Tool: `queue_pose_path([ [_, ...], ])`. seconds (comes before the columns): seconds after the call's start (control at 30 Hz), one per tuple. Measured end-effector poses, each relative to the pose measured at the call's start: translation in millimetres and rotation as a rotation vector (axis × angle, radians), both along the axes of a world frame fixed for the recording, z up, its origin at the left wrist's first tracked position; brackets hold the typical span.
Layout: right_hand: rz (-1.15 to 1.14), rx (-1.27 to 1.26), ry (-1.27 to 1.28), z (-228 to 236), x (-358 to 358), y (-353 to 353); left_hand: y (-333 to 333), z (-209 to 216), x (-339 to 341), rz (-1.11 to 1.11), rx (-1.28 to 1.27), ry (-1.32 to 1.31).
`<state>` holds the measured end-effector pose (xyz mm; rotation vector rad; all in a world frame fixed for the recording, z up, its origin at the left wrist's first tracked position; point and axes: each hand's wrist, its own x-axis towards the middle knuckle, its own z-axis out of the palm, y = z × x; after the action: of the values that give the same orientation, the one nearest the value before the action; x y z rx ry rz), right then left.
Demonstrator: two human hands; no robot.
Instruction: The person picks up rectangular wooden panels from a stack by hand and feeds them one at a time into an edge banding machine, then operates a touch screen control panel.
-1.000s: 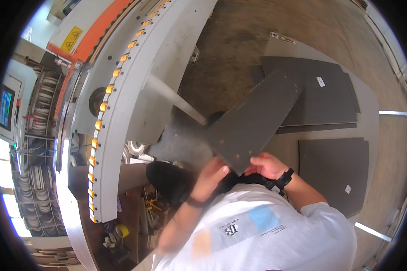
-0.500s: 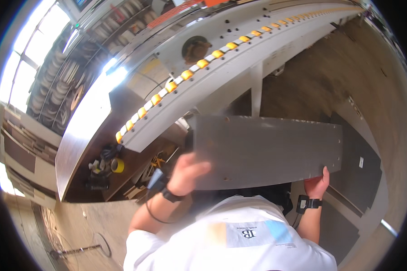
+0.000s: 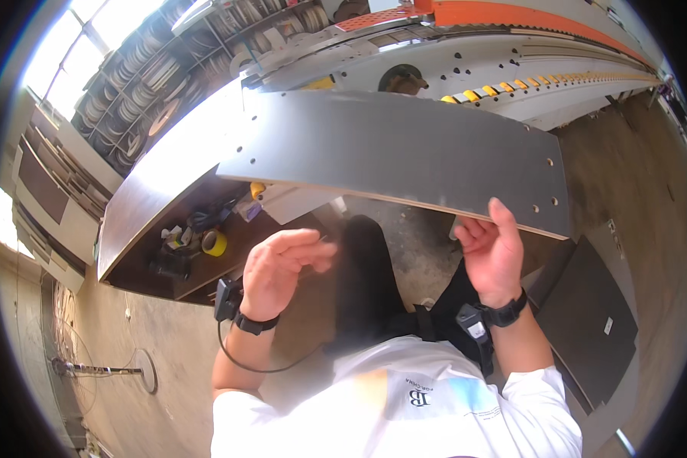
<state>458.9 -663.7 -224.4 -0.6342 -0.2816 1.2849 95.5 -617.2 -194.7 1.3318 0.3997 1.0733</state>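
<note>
Faces a long white machine [image 3: 481, 69] with an orange cover and a row of yellow rollers [image 3: 490, 91]. Has at the far left a rack [image 3: 141, 84], full of round rolls, and nearer a brown open cabinet [image 3: 160, 221]. Has in front the long gray board [image 3: 389, 145], with small holes at both ends, above the near part of the machine; cannot tell whether resting on it. Has dark flat boards [image 3: 595, 320] low at right. Pinches the near edge of the gray board, close to its right end, with the right hand [image 3: 492, 256], thumb above and fingers below. Holds the left hand [image 3: 278, 271] near this edge but apart, fingers loosely bent. Wears a black strap [image 3: 256, 324] on each wrist. Has also a yellow tape roll [image 3: 214, 243] inside the cabinet.
</note>
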Motion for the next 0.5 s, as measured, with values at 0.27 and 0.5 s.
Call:
queue_pose_path([
  [0.27, 0.398, -0.002, -0.352, 50, -67, 74, 53, 76, -52, 0.708, 0.867, 0.893],
  [0.5, 0.621, 0.177, -0.707, -3, -29, 80, 146, 104, -75, 0.575, 1.168, 1.422],
])
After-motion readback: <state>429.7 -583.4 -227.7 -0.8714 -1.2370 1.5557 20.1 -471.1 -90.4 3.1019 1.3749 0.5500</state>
